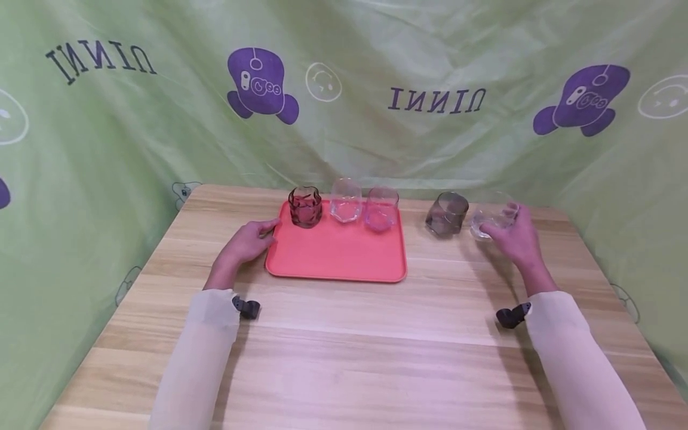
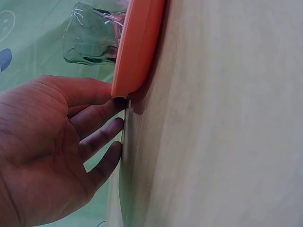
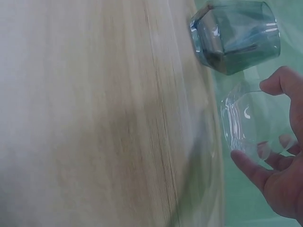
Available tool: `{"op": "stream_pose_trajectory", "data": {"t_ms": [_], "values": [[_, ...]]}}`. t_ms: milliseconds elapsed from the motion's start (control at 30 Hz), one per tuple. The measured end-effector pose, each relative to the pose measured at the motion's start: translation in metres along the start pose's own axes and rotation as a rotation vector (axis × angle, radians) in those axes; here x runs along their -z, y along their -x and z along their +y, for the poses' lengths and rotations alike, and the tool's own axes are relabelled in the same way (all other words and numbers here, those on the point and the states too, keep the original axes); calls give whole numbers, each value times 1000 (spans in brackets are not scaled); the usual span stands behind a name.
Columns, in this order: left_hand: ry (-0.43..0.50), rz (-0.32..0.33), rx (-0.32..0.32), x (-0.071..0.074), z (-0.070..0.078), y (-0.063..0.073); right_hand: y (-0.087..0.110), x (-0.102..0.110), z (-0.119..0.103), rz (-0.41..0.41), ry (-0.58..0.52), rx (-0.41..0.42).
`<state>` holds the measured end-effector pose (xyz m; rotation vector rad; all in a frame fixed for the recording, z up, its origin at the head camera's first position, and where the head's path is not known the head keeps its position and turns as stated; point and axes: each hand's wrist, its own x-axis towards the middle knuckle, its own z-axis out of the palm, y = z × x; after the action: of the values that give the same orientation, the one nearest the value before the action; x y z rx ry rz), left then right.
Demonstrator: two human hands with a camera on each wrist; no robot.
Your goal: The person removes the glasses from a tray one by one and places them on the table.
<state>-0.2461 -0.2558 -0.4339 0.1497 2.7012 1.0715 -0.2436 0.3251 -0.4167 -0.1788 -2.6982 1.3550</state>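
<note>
In the head view my right hand (image 1: 518, 236) grips a clear glass (image 1: 490, 224) at the right, thumb on one side and fingers on the other. The right wrist view shows this clear glass (image 3: 246, 116) with its base close over the tabletop. A smoky grey glass (image 1: 447, 215) stands just left of it. My left hand (image 1: 248, 242) touches the left edge of a red tray (image 1: 338, 254), its fingers fairly straight. In the left wrist view the thumb tip meets the tray rim (image 2: 137, 52) and the other fingertips reach the table.
Along the tray's back stand a dark wavy glass (image 1: 305, 208), a clear glass (image 1: 346, 202) and a pinkish clear glass (image 1: 381, 210). The wooden table (image 1: 344, 346) ends at a green printed curtain (image 1: 355, 137) behind and at the sides.
</note>
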Motion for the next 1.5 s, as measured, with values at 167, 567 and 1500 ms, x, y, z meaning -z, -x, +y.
{"op": "stream_pose_trajectory", "data": {"t_ms": [167, 567, 1500], "values": [[7, 3, -4, -1, -1, 1, -6, -3, 2, -14, 0, 13], [8, 5, -29, -1, -1, 0, -11, -5, 0, -28, 13, 12], [-3, 2, -4, -1, -1, -1, -13, -10, 3, -42, 28, -7]]}}
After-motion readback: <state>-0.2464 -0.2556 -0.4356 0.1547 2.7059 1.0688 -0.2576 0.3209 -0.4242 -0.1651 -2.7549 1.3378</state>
